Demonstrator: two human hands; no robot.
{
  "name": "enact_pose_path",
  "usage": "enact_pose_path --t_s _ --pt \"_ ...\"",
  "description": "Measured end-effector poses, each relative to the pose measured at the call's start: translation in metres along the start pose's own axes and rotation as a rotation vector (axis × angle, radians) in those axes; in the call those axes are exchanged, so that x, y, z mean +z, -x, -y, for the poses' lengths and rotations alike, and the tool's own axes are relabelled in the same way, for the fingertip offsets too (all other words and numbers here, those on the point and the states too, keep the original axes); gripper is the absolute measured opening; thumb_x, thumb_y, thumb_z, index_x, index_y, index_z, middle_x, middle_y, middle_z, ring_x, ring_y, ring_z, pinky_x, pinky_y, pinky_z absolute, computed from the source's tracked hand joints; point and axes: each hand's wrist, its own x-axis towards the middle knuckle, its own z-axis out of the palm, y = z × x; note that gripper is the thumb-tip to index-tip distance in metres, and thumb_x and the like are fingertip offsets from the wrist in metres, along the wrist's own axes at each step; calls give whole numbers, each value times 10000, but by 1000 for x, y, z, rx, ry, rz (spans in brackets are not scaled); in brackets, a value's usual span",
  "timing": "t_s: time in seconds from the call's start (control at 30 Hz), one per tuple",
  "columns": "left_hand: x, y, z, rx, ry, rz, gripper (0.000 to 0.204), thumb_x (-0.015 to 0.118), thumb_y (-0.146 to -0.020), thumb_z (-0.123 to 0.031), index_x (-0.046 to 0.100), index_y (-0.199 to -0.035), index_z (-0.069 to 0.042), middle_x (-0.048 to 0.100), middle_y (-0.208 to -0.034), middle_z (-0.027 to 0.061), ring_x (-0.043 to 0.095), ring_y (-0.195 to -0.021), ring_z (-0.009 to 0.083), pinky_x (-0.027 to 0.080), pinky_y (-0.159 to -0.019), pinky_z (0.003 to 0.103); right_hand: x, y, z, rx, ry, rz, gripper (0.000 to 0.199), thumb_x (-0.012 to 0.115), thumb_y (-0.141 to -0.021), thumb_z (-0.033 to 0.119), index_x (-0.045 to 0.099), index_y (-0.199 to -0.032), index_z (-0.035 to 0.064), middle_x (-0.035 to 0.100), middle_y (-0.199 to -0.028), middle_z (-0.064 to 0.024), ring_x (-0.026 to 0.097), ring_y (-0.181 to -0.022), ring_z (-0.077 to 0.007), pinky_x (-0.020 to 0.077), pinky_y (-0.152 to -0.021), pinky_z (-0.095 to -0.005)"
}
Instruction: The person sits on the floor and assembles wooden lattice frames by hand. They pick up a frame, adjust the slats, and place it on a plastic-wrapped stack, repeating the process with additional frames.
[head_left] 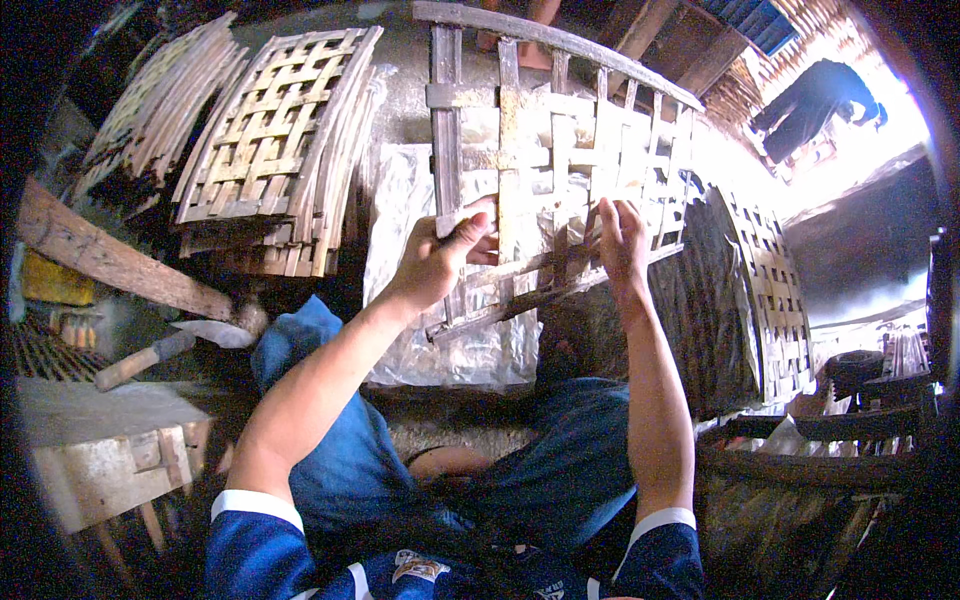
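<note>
Lattice frame (509, 130) of pale and greyed strips, off the floor, in both hands; it stands tilted in front of the seated person, above the lap.

Left hand (440, 265): grasping the frame by its left edge, close to the lower left corner, thumb raised along the strips, fingers curled behind. Right hand (624, 245): fingers bent in on the frame above its lower rail, right of the middle; grasping it, though the exact strip under the fingertips is hidden.

Behind and under the frame: a crinkled, pale, shiny sheet (450, 362), reaching down to the gap between the knees. Blue trousers (355, 440) either side of the gap.

Person's left: a stack of woven panels (265, 130), the top one plainly cross-woven; a second stack (160, 90) farther left. Nearer, a thick wooden beam (130, 255) slants down toward the left knee. Knife (175, 346) with wooden handle, just beyond the far edge of the table (90, 415), blade toward the knee; what it rests on is unclear.

Person's right: dark covering (715, 310), a woven panel (775, 290) leaning by it. Top right, in glare, another person (820, 105) in dark clothing, bent over.
</note>
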Motion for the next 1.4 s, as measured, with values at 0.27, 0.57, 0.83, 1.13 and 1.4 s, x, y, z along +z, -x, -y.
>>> enact_pose_path --t_s 0.27,0.57,0.83,1.13,1.4 --pt "2 -5 0 -148 321 -138 475 570 -957 -331 534 -1239 49 655 -1055 216 694 -862 281 598 -710 368 -12 -1 -2 -72 123 -129 207 608 -906 241 680 -940 50 624 -883 -71 575 -660 -143 454 -608 -300" --pt "0 -5 -4 -162 298 -184 499 579 -948 -345 518 -1255 43 653 -1068 239 693 -883 290 593 -738 382 -12 -2 -3 -26 57 -185 226 503 -901 193 634 -914 9 635 -890 -180 606 -851 -342 459 -788 -426" --pt "-8 -3 -4 -133 295 -190 483 585 -947 -330 537 -1201 78 656 -1044 235 694 -870 294 595 -722 383 -25 -4 -25 327 -137 -283 360 491 -904 341 637 -818 24 573 -708 -45 490 -670 -134 412 -643 -318" --pt "-5 -6 -8 -45 213 -174 398 564 -965 -298 598 -1144 56 684 -980 185 705 -814 253 600 -681 347 -64 9 -108 372 338 -372 241 643 -815 305 691 -843 70 629 -790 -53 589 -717 -188 475 -704 -365" --pt "2 -3 0 -13 82 -193 389 588 -940 -278 609 -1153 47 692 -966 164 697 -787 228 580 -692 338 -12 4 -21 -71 103 -130 202 698 -865 180 691 -1045 89 639 -978 -57 600 -819 -125 509 -662 -257"
